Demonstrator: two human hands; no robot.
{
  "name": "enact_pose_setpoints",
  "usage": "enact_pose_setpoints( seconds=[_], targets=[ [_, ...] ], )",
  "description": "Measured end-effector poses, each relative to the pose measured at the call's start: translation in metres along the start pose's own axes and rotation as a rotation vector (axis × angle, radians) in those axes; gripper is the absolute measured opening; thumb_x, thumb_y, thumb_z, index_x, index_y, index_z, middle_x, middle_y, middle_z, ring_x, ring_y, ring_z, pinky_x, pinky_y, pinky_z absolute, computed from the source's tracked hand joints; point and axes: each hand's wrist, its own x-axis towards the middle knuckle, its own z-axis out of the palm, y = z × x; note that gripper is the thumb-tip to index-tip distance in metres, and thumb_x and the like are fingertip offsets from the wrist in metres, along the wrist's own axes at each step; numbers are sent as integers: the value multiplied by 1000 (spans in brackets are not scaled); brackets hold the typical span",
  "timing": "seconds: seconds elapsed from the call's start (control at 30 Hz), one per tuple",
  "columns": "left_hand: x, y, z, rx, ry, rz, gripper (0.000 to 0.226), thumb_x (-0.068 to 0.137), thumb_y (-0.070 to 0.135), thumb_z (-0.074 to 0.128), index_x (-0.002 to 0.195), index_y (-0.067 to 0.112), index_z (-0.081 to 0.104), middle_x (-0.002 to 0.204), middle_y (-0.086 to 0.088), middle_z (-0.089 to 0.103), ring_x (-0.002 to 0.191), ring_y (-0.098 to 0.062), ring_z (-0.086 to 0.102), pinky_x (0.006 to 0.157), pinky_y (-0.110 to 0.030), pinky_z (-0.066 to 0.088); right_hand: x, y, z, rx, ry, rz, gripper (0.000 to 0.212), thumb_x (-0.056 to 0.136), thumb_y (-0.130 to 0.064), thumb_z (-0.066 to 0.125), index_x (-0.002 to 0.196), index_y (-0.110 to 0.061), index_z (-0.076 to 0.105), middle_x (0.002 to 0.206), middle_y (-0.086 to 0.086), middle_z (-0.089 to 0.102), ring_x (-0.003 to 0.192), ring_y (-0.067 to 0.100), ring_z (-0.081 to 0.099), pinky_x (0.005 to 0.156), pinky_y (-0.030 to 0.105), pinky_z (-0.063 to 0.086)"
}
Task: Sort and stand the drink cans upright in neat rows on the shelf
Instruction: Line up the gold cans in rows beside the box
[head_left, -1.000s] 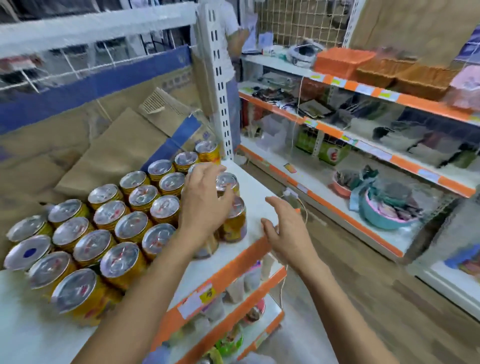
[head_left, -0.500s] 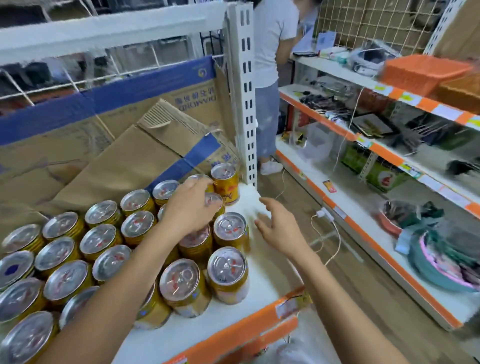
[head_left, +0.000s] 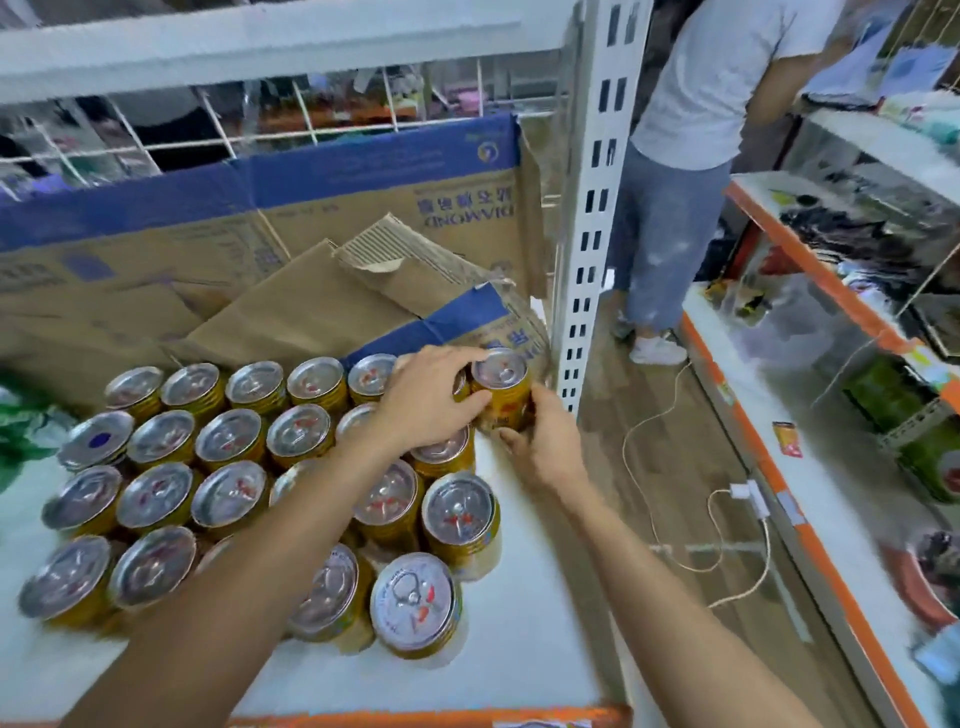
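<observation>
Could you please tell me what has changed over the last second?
Both hands moved to the far corner can: the left hand came off the middle rows and pinches it, the right hand, free before, cups its side. The other cans stay upright in rows.

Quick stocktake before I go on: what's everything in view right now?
drink cans: roughly two dozen, gold with silver tops, upright in rows on shelf
corner can: one, gold, back right end, beside the post
shelf: one, white, orange front edge
post: one, white, slotted
cardboard boxes: at least two, brown and blue, flattened behind the cans
charger and cable: one, white, on the floor
side shelves: white and orange, right
person: one, white shirt, jeans, in the aisle
left hand: grips corner can's top
right hand: holds its side
</observation>
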Motion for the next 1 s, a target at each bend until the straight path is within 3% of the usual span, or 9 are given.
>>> enact_pose_setpoints(
  seconds=[0.1,0.2,0.3,0.4,0.5,0.7,0.9,1.0],
  targets=[
    [-1,0,1,-71,66,-18,48,78,48,56,118,24,61,117,4,64,111,-22,54,98,-48,40,11,4,-3,-26,-50,-50,52,73,-9,75,122,-9,56,109,12,59,104,28,53,72,17,29],
    [-2,0,5,-124,128,-8,25,77,45,67,93,26,62,97,8,65,95,-18,56,89,-47,44,13,5,-6,-33,-110,-56,53,75,-10,74,124,-11,55,115,11,59,108,26,53,84,22,37],
    [-2,-4,9,-132,153,12,20,77,40,72,84,27,59,92,6,63,91,-18,54,86,-46,45,8,3,-5,39,-97,-49,61,74,-8,74,129,-8,48,120,5,57,112,20,53,87,17,35],
    [-3,-4,10,-137,172,20,20,76,38,74,85,26,60,92,4,61,91,-19,52,84,-44,45,3,1,2,116,-57,10,70,73,-14,77,132,-10,39,115,-5,55,105,11,53,87,21,39],
    [-4,-5,10,-151,179,16,20,78,35,73,90,24,62,96,5,60,95,-19,52,85,-41,44,3,4,10,99,5,19,64,71,-13,78,124,-13,44,116,1,61,104,19,59,84,25,44],
    [-4,-5,9,-155,204,-34,30,81,20,66,111,20,62,110,-1,61,105,-19,50,87,-27,36,0,7,16,78,63,-32,66,71,-16,80,127,-14,45,120,0,58,107,16,54,85,20,37],
    [-3,-8,10,-138,188,-47,33,83,22,64,115,21,62,113,-1,62,109,-22,48,90,-28,36,-2,12,12,61,34,-68,70,72,-15,77,133,-19,44,127,-2,57,115,16,53,97,30,43],
    [-2,-8,11,-141,184,-41,33,83,21,63,115,21,61,113,-1,61,109,-22,48,89,-29,35,-4,11,12,58,30,-81,69,70,-5,73,133,-17,44,127,-2,56,117,16,51,95,23,38]
  ],
)
